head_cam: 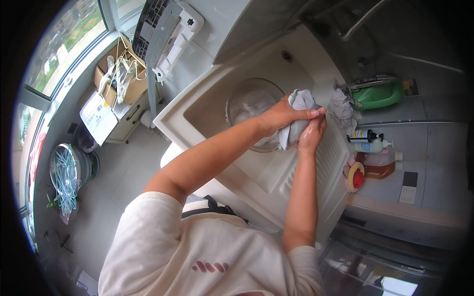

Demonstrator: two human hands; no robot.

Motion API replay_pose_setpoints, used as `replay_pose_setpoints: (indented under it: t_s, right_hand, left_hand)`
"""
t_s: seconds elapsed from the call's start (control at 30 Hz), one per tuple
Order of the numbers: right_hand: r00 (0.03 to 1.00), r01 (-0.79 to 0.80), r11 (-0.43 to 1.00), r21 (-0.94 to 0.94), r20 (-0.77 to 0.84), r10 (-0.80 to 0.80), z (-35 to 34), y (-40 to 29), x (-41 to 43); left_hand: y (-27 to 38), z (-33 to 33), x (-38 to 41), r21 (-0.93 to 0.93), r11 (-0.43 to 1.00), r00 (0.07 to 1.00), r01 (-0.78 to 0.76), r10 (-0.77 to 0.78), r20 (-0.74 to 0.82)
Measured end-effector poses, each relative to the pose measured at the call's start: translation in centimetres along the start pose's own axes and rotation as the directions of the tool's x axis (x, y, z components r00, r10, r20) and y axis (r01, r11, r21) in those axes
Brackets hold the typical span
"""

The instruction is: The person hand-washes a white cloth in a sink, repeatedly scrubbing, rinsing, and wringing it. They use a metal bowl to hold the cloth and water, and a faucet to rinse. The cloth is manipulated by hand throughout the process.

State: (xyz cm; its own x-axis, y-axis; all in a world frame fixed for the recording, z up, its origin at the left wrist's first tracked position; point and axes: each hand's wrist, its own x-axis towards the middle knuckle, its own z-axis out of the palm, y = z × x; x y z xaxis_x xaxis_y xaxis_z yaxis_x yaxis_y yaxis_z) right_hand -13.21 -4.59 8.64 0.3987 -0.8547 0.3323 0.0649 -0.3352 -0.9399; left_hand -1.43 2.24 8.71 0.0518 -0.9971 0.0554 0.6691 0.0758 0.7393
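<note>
A wet, light grey cloth (303, 100) is bunched between my two hands over the right side of a clear round basin (229, 100). My left hand (279, 115) grips it from the left, thumb stretched across its front. On the other side my right hand (312, 134), wet and foamy, wraps the cloth from the right. Part of the cloth hangs below the hands towards the basin. Whitish, sudsy water (251, 101) fills the basin, which stands in a cream laundry sink (207, 122). The lower part of the basin is partly hidden by my arms.
A ribbed washboard (329, 174) forms the sink's right side. Along the ledge lie a crumpled grey cloth (342, 107), a green bottle (383, 94), pump bottles (370, 145) and an amber bottle (377, 168). Hangers (64, 177) fill a tub at left; a cardboard box (133, 88) tops a cabinet.
</note>
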Motion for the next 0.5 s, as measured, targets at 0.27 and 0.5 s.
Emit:
replay_pose_setpoints:
  t_s: [0.27, 0.5]
  right_hand:
    - [0.929, -0.153, 0.969, -0.193, 0.307, 0.208, -0.8, -2.7, -0.5]
    - [0.914, 0.394, 0.479, -0.784, 0.387, -0.117, 0.9, -6.3, -7.8]
  left_hand:
    - [-0.7, 0.7, 0.0, -0.227, 0.964, 0.989, -0.135, 0.116, -0.093]
    - [-0.2, 1.0, 0.8, -0.117, 0.948, 0.86, -0.297, 0.212, -0.465]
